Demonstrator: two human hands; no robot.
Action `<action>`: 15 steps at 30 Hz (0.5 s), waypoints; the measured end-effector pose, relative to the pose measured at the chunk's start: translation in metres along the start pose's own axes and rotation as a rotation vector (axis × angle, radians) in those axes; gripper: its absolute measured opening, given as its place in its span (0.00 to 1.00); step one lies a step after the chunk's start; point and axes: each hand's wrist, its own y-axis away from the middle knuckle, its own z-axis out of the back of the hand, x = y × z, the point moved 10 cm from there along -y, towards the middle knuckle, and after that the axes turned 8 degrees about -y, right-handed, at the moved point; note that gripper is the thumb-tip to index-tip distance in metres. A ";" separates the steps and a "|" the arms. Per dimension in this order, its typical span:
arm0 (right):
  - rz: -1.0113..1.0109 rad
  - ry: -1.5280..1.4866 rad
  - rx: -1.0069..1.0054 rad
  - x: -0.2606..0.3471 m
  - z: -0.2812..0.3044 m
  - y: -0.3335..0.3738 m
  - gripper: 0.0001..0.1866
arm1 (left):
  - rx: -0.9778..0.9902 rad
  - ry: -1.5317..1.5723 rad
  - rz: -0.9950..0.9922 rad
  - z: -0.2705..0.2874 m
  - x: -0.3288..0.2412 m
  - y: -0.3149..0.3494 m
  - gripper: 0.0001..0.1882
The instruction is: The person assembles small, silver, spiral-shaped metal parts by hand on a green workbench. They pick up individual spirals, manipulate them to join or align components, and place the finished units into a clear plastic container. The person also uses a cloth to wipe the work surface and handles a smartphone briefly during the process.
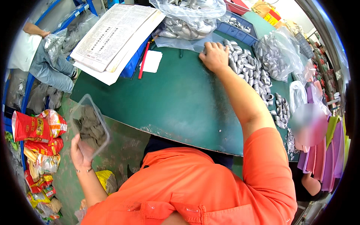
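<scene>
My left hand [80,153] holds a clear plastic tray [90,123] by its near end, out past the left edge of the green table [176,101], above the floor. My right hand [214,56] is stretched across the table, palm down, resting on a long heap of small silver metal rings [251,71]. Whether its fingers grip any ring is hidden under the hand. An orange sleeve covers my right upper arm.
Printed paper sheets [116,33] lie on a blue bin at the table's back left, with a red pen [144,60] and a white note beside them. Clear bags of rings [191,18] stand at the back and right. Red snack packets [37,131] pile on the floor. Another person sits far left.
</scene>
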 end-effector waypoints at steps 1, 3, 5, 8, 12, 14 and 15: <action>0.003 0.034 -0.025 -0.014 0.007 0.002 0.22 | 0.018 0.003 -0.005 0.017 0.005 -0.001 0.13; -0.096 -0.036 0.085 -0.043 0.012 0.006 0.23 | 0.047 -0.005 -0.042 0.025 0.008 0.000 0.17; -0.087 -0.036 0.134 -0.062 0.017 0.014 0.24 | 0.080 -0.037 -0.095 0.018 0.005 0.001 0.21; -0.121 0.048 0.170 -0.081 0.022 0.028 0.24 | 0.050 -0.062 -0.149 0.002 0.003 0.004 0.26; -0.298 0.127 0.202 -0.115 0.040 0.046 0.23 | 0.092 -0.015 -0.027 -0.023 0.025 0.001 0.30; -0.419 0.182 0.236 -0.134 0.054 0.049 0.22 | 0.243 0.051 0.045 -0.066 0.036 0.003 0.32; -0.395 0.316 0.208 -0.152 0.060 0.049 0.18 | 0.279 0.028 0.074 -0.087 0.042 0.003 0.32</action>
